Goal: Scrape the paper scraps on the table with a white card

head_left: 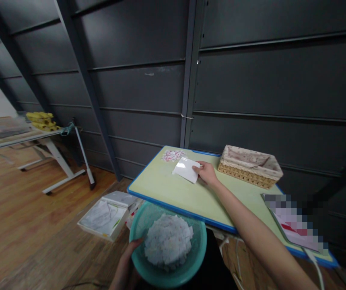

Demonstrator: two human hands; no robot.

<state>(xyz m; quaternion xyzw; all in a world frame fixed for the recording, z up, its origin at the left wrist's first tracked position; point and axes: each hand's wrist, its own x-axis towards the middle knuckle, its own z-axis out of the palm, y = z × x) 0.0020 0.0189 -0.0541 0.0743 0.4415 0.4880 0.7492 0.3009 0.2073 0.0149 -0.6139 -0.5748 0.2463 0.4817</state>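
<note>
A teal plastic basket (203, 241) sits just below the table's front edge, over my lap. It holds a heap of small white paper pieces (169, 241). My left hand (127, 259) grips the basket's left rim, thumb over the edge. Out over the table, my right hand (206, 173) pinches the right edge of a glossy white card (187, 170). Just behind the card lies a loose scatter of small white and pink-red pieces (173, 155). Whether the card touches the tabletop, I cannot tell.
The pale yellow table (151, 183) has a blue edge. A cloth-lined wicker basket (245, 175) stands at its back right, and a blurred-out tablet-like thing (293, 225) lies at its right. An open white box (100, 219) is on the floor at left. Another table (25, 139) stands farther left.
</note>
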